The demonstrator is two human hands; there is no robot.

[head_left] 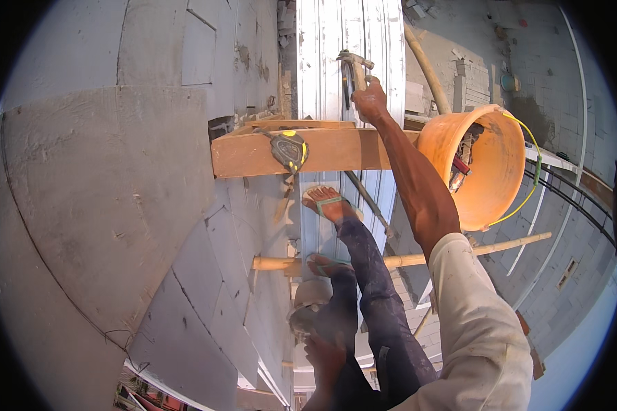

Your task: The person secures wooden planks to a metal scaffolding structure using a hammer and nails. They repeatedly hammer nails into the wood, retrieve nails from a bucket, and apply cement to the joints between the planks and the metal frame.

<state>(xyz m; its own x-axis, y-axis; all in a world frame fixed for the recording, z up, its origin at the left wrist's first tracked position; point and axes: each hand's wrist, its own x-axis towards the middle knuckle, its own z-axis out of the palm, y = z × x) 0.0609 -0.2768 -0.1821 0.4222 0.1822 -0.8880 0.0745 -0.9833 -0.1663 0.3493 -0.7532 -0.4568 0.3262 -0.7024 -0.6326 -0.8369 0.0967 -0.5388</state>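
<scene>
My right hand point(370, 101) is closed round the handle of a hammer point(356, 63), out over the white ribbed metal plank point(384, 41). The hammer's head is at the far end, beyond my fingers. Low in the view my left hand point(325, 356) is blurred beside my dark trouser leg, so its fingers do not show clearly. Close to it is a blurred grey object point(307, 312) whose kind I cannot make out. A black and yellow tape measure point(289, 151) rests on a brown wooden board point(336, 152) that crosses the plank.
An orange bucket point(504, 185) with tools inside sits tilted at the board's right end. The grey block wall point(110, 205) rises at my left. A bamboo pole point(507, 244) crosses near my sandalled feet point(332, 204). Rubble and blocks point(473, 85) lie far below right.
</scene>
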